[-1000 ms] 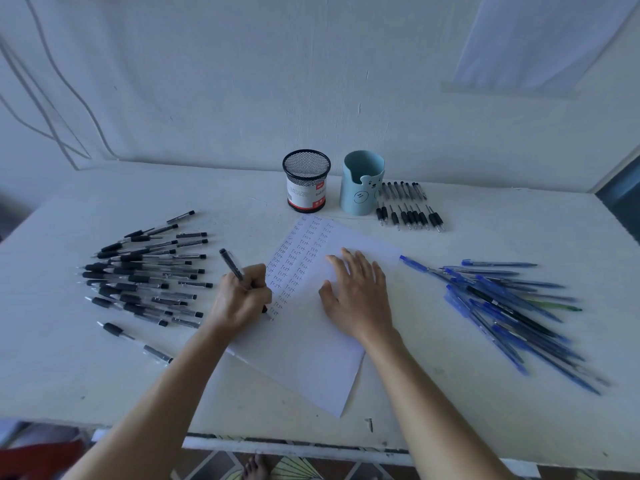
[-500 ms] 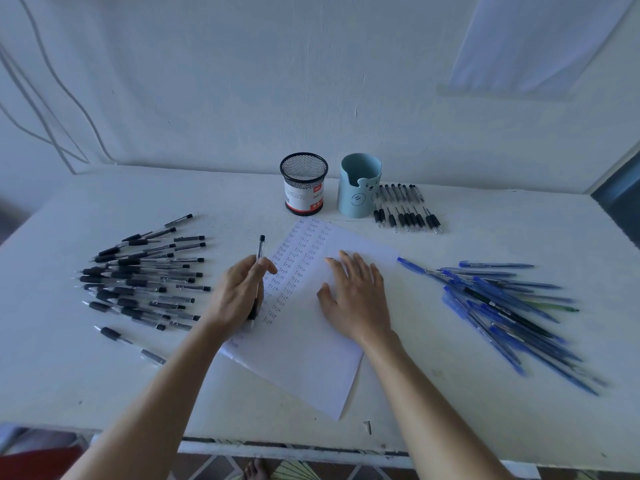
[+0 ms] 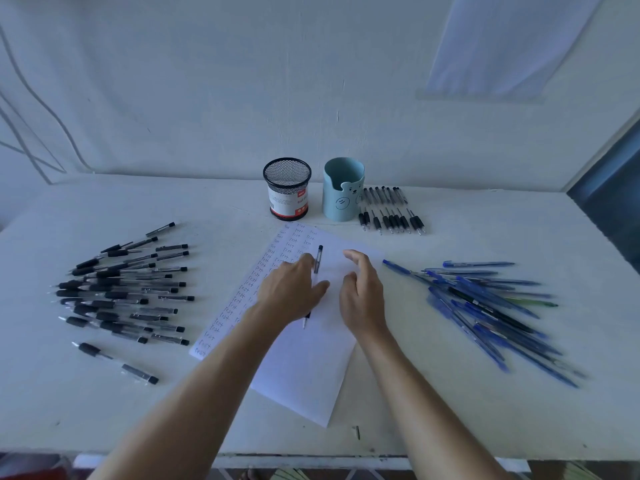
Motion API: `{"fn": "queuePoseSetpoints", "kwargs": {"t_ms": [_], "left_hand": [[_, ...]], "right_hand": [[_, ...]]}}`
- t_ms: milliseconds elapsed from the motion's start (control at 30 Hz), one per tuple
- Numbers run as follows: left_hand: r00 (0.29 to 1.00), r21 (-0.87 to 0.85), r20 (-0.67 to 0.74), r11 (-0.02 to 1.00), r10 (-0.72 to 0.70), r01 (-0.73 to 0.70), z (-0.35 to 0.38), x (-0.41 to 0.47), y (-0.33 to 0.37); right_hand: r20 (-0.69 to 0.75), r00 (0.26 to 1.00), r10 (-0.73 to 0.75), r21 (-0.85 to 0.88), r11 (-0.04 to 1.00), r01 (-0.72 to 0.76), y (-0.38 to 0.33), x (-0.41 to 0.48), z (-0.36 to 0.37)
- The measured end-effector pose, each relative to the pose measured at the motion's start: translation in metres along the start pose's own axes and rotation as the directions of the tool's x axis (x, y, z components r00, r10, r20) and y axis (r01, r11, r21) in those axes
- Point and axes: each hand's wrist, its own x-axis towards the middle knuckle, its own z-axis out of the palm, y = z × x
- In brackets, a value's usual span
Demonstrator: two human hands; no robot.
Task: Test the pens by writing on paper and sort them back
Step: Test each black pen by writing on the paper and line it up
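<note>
We see a black pen [image 3: 318, 261] gripped in the left hand [image 3: 294, 289] over the written-on paper [image 3: 304, 375] mid-table [image 3: 450, 410]. The right hand [image 3: 362, 292] hovers beside it, fingers loose, holding nothing. Dark pens [image 3: 121, 292] lie left, blue pens [image 3: 485, 306] right.

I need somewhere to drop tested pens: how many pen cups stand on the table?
2. A black mesh cup at back centre; a light blue bear-face cup just right of it. None seems hidden.
</note>
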Motion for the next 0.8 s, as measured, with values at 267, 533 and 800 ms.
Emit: {"fn": "queuePoseSetpoints", "kwargs": {"t_ms": [267,533,800], "left_hand": [[1.0,-0.051,0.0,0.998,-0.03,0.03,0.0,0.008,0.004],[0.971,0.074,-0.233,0.997,0.052,-0.036,0.01,0.031,-0.042],[0.979,0.142,-0.196,0.989,0.056,-0.028,0.015,0.033,-0.046]], "right_hand": [[-0.008,0.997,-0.079,0.01,0.997,0.079,0.001,0.003,0.0],[0.076,0.993,-0.087,-0.151,0.984,0.098,0.006,0.004,0.01],[-0.086,0.989,-0.12,-0.502,0.863,0.06,-0.009,0.004,0.01]]}}
